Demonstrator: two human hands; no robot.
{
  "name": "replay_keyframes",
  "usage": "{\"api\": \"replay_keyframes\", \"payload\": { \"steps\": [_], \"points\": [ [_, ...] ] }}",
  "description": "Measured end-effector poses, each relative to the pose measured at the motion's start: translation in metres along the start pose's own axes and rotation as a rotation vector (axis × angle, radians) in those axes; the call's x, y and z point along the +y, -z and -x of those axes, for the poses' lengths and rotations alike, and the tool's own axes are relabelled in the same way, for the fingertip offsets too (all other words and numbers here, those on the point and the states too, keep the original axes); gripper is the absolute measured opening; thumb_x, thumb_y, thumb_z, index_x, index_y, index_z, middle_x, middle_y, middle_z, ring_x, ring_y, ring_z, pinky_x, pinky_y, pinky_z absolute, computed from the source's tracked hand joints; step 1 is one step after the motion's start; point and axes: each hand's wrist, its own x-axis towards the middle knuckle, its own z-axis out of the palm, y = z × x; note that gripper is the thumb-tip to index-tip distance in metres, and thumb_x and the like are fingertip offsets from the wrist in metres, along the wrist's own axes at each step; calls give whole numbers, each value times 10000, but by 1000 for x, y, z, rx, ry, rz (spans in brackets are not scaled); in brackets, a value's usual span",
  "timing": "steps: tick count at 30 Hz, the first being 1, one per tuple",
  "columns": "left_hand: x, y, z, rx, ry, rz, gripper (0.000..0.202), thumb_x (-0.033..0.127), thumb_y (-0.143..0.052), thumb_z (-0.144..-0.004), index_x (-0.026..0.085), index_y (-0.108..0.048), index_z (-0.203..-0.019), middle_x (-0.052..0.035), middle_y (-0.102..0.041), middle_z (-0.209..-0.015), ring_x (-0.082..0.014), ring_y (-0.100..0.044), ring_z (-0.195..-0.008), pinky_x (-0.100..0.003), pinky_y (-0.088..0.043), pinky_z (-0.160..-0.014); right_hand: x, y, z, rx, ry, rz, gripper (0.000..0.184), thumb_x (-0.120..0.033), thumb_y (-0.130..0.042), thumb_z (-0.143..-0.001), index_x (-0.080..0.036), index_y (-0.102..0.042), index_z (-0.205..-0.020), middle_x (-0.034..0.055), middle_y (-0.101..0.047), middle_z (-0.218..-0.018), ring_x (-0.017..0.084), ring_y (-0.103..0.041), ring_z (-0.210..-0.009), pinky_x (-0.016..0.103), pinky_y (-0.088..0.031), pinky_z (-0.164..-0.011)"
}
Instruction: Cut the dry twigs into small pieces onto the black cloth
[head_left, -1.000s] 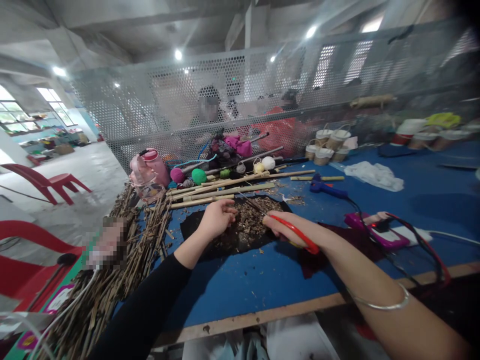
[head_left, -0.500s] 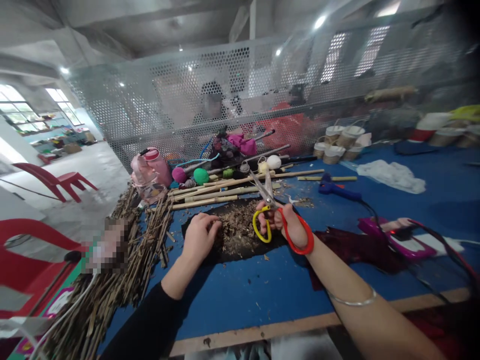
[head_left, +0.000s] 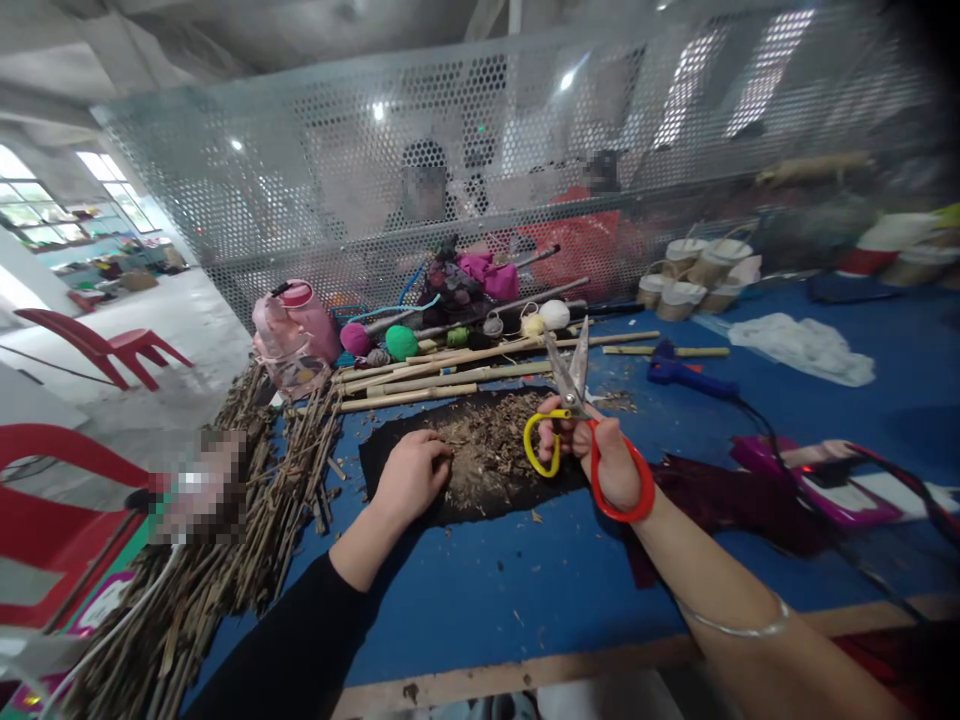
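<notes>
Scissors (head_left: pixel 571 393) with one yellow and one red handle loop are in my right hand (head_left: pixel 611 455), blades parted and pointing up and away from me. The red loop lies around the thumb side of that hand, and my fingers pass through the yellow one. My left hand (head_left: pixel 412 475) rests at the left part of a black cloth (head_left: pixel 469 508), its fingers curled together. Whatever may be between those fingertips is hidden. Brown plant chips (head_left: pixel 499 445) are heaped on the cloth, between and beyond my two hands.
Bundled dry stalks (head_left: pixel 217 560) line the left side. Behind the cloth lie bamboo sticks (head_left: pixel 450 385), yarn balls (head_left: pixel 403 343) and a pink bag (head_left: pixel 289 340). Rightward are a blue glue gun (head_left: pixel 690 380), dark red cloth (head_left: pixel 739 495) and small pots (head_left: pixel 679 300). A perforated metal screen (head_left: pixel 315 190) stands behind.
My right hand and the scissors have shifted right in the view, partly with the camera's turn. My left hand stays by the chips with its fingers curled.
</notes>
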Motion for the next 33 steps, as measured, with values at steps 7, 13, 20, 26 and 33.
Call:
{"api": "replay_keyframes", "payload": {
  "steps": [7, 13, 20, 26, 33],
  "points": [
    [16, 4, 5, 139, 114, -97, 241, 354, -536, -805, 251, -648, -991, -94, -514, -1260, -300, -356, -1242, -601, -207, -1008, -3, -4, 2, 18, 11, -2, 701, -766, -405, -689, -214, -468, -1117, 65, -594, -796, 197, -601, -638, 299, -485, -476],
    [24, 11, 9, 140, 152, -203, 209, 357, -537, -807, 262, -643, -960, -94, -468, -1315, -336, -330, -1246, -651, -170, -982, -6, -6, 2, 44, 26, 6, 688, -763, -412, -687, -211, -482, -1091, 63, -585, -790, 196, -594, -648, 293, -483, -476],
    [10, 16, 12, 184, 317, -230, 548, 531, -515, -771, 146, -548, -1160, -160, -543, -1082, -300, -478, -1010, -426, -398, -853, -6, -7, 3, 37, 38, 47, 684, -758, -421, -686, -205, -486, -1084, 60, -579, -786, 194, -587, -662, 296, -481, -503],
    [38, 6, 1, 123, -15, -217, 234, 355, -473, -851, 252, -679, -894, -67, -581, -911, -215, -484, -879, -346, -361, -767, -6, -9, 4, 21, 51, 34, 622, -726, -435, -714, -217, -489, -1068, 47, -571, -801, 188, -581, -692, 303, -483, -557],
    [53, -3, -6, -80, 60, -386, 167, 215, -518, -818, 223, -683, -791, -76, -599, -815, -239, -484, -825, -368, -295, -692, -8, -10, 5, 30, 53, 45, 611, -708, -436, -729, -213, -482, -1083, 54, -568, -823, 191, -581, -716, 304, -492, -564]
  ]
}}
